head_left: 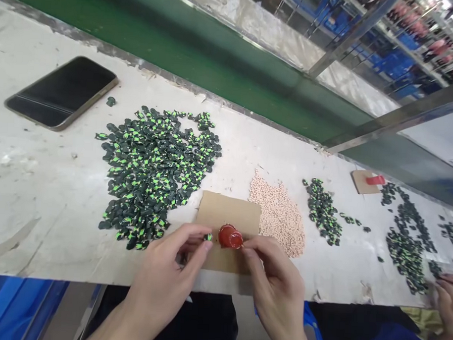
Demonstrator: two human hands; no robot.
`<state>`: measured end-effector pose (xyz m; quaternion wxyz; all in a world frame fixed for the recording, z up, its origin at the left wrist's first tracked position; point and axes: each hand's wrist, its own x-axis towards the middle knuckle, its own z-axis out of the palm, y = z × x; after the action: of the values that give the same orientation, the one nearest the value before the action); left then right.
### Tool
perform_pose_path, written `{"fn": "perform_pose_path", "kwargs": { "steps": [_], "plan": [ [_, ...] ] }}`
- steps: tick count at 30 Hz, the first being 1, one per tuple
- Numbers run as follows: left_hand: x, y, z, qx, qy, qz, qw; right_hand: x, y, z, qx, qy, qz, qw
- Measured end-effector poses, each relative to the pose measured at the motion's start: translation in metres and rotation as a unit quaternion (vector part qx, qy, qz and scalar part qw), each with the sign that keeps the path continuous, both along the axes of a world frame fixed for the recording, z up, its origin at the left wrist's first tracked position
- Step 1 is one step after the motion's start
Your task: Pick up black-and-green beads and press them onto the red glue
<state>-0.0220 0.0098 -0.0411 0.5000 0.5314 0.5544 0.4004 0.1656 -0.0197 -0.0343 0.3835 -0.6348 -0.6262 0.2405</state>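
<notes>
Between the thumb and forefinger of my left hand (174, 262) is a small black-and-green piece (208, 237), held just left of a red cup-like container (226, 235). My right hand (276, 286) pinches at the container's right rim; whatever tiny thing lies in its fingertips is too small to name. The red container rests on a square of brown cardboard (228, 205) and has a round, glossy opening. To the left spreads a large pile of the same black-and-green pieces (155, 172). A heap of tiny pale pink beads (279, 211) lies beside the cardboard's right edge.
A dark phone (62, 92) lies at the far left of the white worktop (33, 183). Behind runs a green belt (186, 54) with a metal post. Rightward are more black-and-green piles (323, 210), another cardboard piece (361, 181) with a red container, and another person's hand (448, 299).
</notes>
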Motion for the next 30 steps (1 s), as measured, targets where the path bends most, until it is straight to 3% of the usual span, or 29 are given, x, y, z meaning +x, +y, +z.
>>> {"fn": "perform_pose_path", "kwargs": {
  "steps": [8,14,20,25,30],
  "plan": [
    [-0.004,0.000,0.002,0.028,-0.009,0.005,1.000,0.002,-0.001,0.002,-0.002,0.009,-0.005,1.000],
    [0.005,0.000,0.024,-0.092,-0.124,-0.011,0.988,0.007,-0.007,0.019,-0.090,0.158,-0.035,0.983],
    [0.024,-0.007,0.022,-0.232,-0.297,-0.038,0.926,0.004,-0.013,0.028,-0.106,0.318,-0.015,0.942],
    [0.025,-0.009,0.018,-0.256,-0.316,-0.053,0.912,0.001,-0.015,0.030,-0.104,0.314,-0.019,0.944],
    [0.027,-0.008,0.023,-0.259,-0.295,-0.046,0.918,0.000,-0.015,0.029,-0.088,0.301,-0.007,0.950]
  ]
}}
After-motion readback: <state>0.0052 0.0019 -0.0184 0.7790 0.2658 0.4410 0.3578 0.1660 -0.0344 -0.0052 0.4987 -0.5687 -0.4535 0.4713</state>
